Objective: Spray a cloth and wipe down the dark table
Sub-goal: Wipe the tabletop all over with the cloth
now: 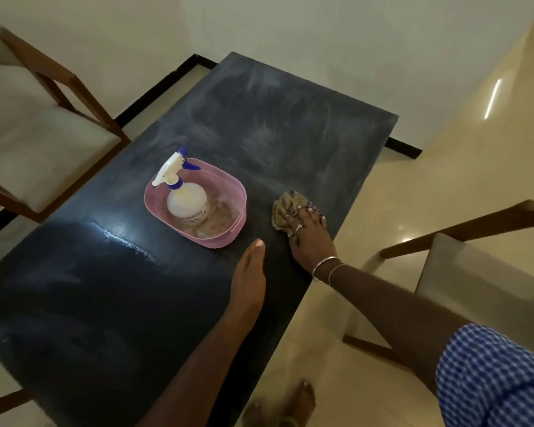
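Note:
A long dark table (259, 118) runs away from me, with pale dusty smears on its far half. My right hand (309, 235) presses a bunched brown striped cloth (287, 208) flat onto the table near its right edge, fingers spread over it. My left hand (248, 272) lies on the table on its edge with straight fingers, just in front of a pink basket (235, 220). In the basket stands a white spray bottle (187, 201) with a blue and white trigger head.
A wooden chair with a pale cushion (43, 134) stands close to the table's left side. Another chair (475, 272) stands at the right, near my right arm. My feet (293, 402) are on the glossy cream floor by the table's right edge.

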